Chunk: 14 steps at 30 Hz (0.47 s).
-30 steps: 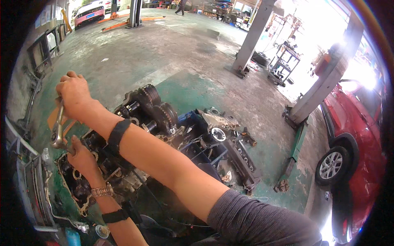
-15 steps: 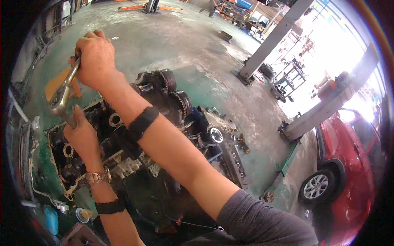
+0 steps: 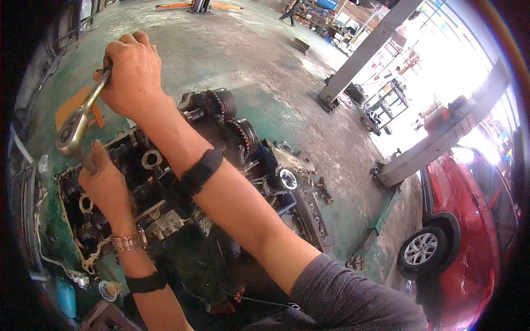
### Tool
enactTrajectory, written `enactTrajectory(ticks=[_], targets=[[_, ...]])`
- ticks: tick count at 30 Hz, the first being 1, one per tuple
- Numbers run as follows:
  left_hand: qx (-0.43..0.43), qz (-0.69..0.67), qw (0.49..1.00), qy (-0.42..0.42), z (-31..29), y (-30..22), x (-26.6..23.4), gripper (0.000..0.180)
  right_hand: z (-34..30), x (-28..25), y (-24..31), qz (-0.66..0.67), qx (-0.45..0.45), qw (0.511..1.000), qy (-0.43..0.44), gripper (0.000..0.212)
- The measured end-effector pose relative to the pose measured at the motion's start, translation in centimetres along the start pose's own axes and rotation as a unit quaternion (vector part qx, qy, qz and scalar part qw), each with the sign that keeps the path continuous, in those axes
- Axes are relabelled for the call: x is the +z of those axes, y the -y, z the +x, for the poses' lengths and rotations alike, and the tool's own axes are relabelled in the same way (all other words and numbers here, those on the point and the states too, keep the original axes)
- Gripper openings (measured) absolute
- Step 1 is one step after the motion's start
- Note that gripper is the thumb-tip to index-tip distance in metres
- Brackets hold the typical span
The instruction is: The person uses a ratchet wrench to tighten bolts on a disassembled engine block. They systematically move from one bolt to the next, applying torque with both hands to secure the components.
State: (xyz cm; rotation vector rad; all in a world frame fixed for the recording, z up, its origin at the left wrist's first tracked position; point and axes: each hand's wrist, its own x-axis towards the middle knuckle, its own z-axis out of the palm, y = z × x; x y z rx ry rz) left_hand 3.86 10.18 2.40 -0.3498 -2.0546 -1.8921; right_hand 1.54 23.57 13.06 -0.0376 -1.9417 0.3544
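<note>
A metal ratchet wrench [image 3: 76, 124] is held over the dark, oily engine block [image 3: 110, 151] on the floor. My right hand [image 3: 134, 74] is closed around the end of its handle, at the far left. Just below the ratchet head, my left hand [image 3: 105, 182] wraps around the extension shaft [image 3: 87, 164] that points down toward the block. The shaft's lower end is hidden behind my left hand, so I cannot tell what it touches. Round bearing seats [image 3: 150, 160] show inside the open block beside my hands.
Toothed round parts [image 3: 243, 138] stand at the block's far right end. More engine parts [image 3: 309, 215] lie to the right. An orange panel [image 3: 74, 110] is behind the ratchet. Lift posts [image 3: 367, 55] and a red car [image 3: 469, 237] stand right; a person [image 3: 291, 12] walks far back.
My right hand has swung the handle slightly to the right, while my left hand stays on the shaft. The view has shifted a little. The distant person has moved right.
</note>
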Motion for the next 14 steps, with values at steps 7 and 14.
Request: enactTrajectory(ticks=[7, 14], targets=[[-0.018, -0.026, 0.999, -0.019, -0.1, -0.4, 0.2, 0.047, -0.5, -1.3, -0.1, -0.020, -0.003, 1.000, -0.004, 0.021], [0.044, -0.009, 0.999, -0.005, 0.3, 1.7, 0.3, 0.044, -1.3, -3.0, -0.1, -0.030, 0.016, 0.999, 0.013, 0.022]])
